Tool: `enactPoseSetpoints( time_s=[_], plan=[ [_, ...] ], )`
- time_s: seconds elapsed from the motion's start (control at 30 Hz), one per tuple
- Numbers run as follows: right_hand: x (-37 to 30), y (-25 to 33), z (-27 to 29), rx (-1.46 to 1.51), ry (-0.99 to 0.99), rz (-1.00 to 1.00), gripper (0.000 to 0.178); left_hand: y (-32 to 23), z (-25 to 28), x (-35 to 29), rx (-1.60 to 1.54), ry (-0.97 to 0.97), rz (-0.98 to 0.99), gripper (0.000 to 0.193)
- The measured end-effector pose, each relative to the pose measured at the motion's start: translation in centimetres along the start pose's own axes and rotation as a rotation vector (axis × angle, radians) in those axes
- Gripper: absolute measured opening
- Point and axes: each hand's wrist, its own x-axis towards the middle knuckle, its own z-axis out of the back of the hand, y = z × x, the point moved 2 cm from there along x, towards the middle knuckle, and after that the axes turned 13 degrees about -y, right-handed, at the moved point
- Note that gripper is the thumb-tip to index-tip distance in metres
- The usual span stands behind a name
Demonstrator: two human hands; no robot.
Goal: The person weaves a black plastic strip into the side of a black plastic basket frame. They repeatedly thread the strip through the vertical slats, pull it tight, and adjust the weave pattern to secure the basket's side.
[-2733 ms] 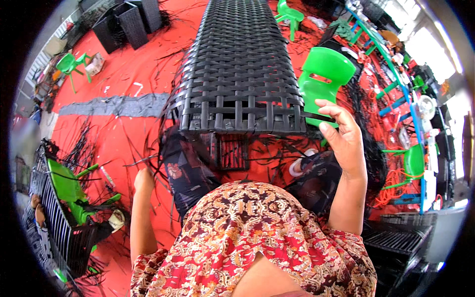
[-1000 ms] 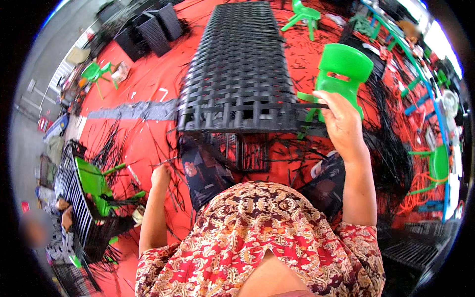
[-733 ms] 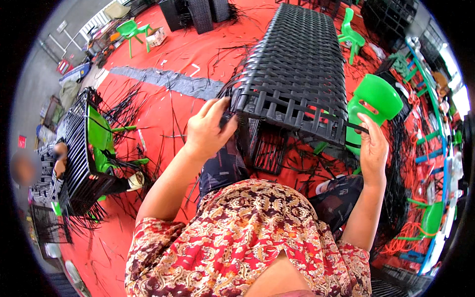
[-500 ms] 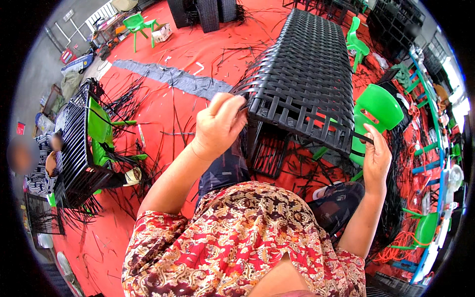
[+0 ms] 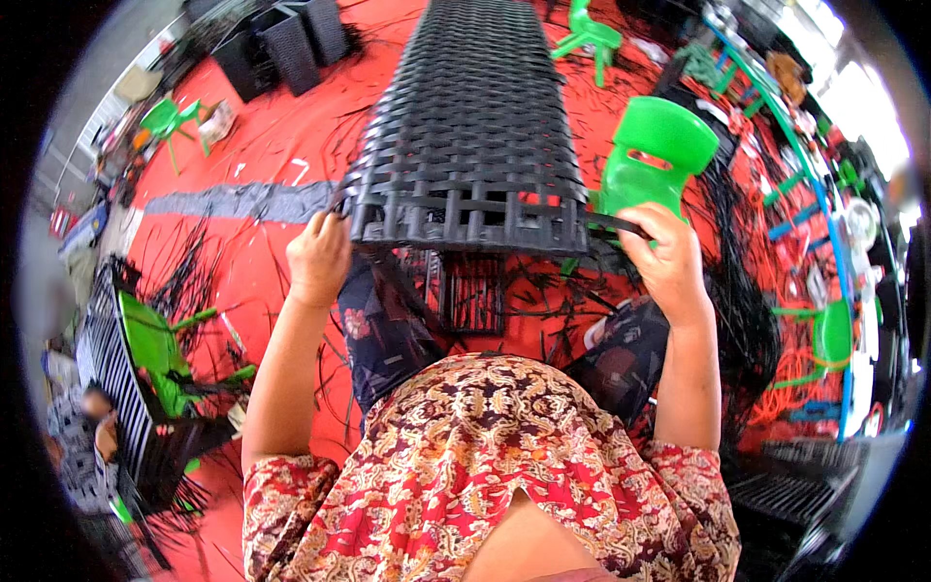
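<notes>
A tall box-shaped piece woven from flat black plastic strips (image 5: 475, 126) stands in front of me, its open-lattice edge toward my lap. At its near left corner my left hand (image 5: 320, 257) is closed, pinching a short dark strip beside the frame. My right hand (image 5: 664, 257) pinches the end of a black plastic strip (image 5: 616, 224) that runs out from the near right corner, roughly level and pulled straight. Gaps show between the crossing strips along the near edge, while the weave farther up is dense.
A green plastic chair (image 5: 664, 136) stands right of the woven piece. Loose black strips (image 5: 732, 262) lie in a heap at right. A person (image 5: 82, 446) works at a slatted black frame (image 5: 121, 378) on the left. Woven boxes (image 5: 286, 44) stand on the red floor covering (image 5: 262, 136).
My view has turned, so the woven piece sits farther left and straighter ahead. My left hand has dropped from above the corner to beside it. My right hand still holds the strip, now drawn outward.
</notes>
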Motion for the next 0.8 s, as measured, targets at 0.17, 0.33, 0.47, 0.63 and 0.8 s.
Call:
enactPoseSetpoints(
  time_s=[0.17,0.33,0.47,0.63,0.8],
  plan=[
    [0.9,1.8,-0.9,0.413,0.155,-0.378,0.008,3.0,-3.7,-5.6,0.162,0.268,0.158,0.012],
    [2.0,3.4,-1.6,0.615,0.166,-0.370,0.011,7.8,-8.7,-13.6,0.274,0.435,0.220,0.012],
    [1.8,3.3,-2.2,0.698,0.067,-0.300,0.019,9.3,-10.4,-15.8,0.173,0.356,0.291,0.008],
    [2.6,6.4,-1.8,0.151,0.030,0.232,0.034,5.9,-7.9,-10.0,0.103,0.552,0.525,0.014],
    [4.3,6.7,-3.0,0.038,0.127,0.338,0.030,7.4,-1.8,-7.7,-0.105,0.994,0.509,0.033]
  ],
)
